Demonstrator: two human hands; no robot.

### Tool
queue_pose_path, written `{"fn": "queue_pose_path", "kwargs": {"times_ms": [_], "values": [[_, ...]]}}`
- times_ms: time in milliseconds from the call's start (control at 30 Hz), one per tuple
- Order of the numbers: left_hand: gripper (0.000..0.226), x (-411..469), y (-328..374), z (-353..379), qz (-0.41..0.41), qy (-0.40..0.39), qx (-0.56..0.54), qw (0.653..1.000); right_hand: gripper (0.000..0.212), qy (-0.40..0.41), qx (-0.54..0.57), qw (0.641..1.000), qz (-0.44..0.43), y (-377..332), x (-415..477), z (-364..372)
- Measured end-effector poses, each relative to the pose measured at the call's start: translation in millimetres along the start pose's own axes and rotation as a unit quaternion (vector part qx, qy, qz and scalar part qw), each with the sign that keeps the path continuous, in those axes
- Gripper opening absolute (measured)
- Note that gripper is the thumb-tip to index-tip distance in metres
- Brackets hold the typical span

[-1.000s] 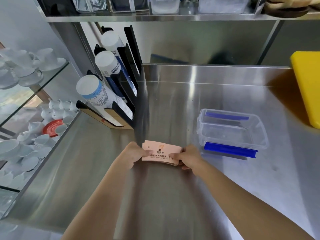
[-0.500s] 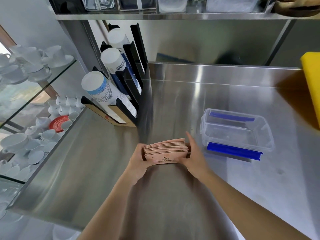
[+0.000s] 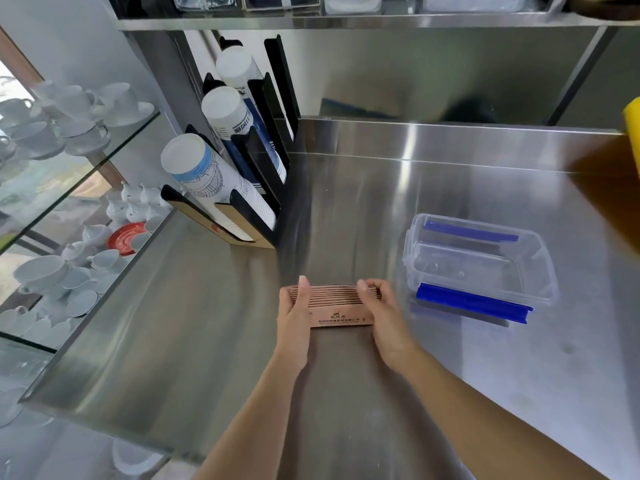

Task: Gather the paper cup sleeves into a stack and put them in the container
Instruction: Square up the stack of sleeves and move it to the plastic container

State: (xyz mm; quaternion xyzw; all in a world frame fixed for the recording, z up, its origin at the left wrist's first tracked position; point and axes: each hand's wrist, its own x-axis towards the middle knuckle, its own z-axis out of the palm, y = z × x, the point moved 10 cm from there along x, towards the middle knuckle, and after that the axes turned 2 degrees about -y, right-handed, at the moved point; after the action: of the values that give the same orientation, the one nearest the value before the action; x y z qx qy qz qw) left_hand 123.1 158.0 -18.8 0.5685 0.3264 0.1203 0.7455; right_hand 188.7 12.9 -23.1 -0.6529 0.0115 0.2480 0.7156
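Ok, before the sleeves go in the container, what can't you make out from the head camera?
- Sleeve stack: count unreadable, edges too fine; ends covered by left hand and right hand.
- Print on the front sleeve: too small.
- Yellow object: cut off by right edge.
- Container: clear walls, glare; looks empty, not certain.

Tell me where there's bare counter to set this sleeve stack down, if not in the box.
Bare steel lies between the cup dispenser rack and the clear container, ahead of the stack of sleeves, and along the near edge of the counter. It is crowded left by the rack; the container itself looks empty.
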Motion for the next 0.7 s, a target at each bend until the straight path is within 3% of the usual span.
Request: {"fn": "queue_pose_path", "kwargs": {"times_ms": [67,133,267,400,500,700], "values": [[0.031,-6.2,4.7,-3.7,0.031,0.069,-0.006,0.997,0.024,0.075,-0.010,0.997,-0.020,-5.7,-1.3,-9.3],[0.030,-12.7,8.5,-2.6,0.058,0.091,-0.017,0.994,0.023,0.115,-0.020,0.992,-0.047,-16.6,-5.9,-15.6],[0.020,-13.3,5.4,3.5,0.106,0.036,0.036,0.993,0.010,0.105,-0.078,0.990,-0.061,-15.7,-4.6,-27.7],[0.037,-12.4,2.4,11.4,0.073,-0.018,-0.010,0.997,0.017,0.095,0.002,0.995,-0.042,-8.1,-10.1,-23.3],[0.031,-12.9,4.8,9.5,0.068,-0.023,-0.046,0.996,0.023,0.093,0.016,0.994,-0.060,-17.2,-14.8,-19.5],[0.017,-18.4,1.5,4.5,0.083,0.015,0.007,0.996,0.020,0.095,-0.017,0.994,-0.047,-3.4,-14.4,-24.9]]}}
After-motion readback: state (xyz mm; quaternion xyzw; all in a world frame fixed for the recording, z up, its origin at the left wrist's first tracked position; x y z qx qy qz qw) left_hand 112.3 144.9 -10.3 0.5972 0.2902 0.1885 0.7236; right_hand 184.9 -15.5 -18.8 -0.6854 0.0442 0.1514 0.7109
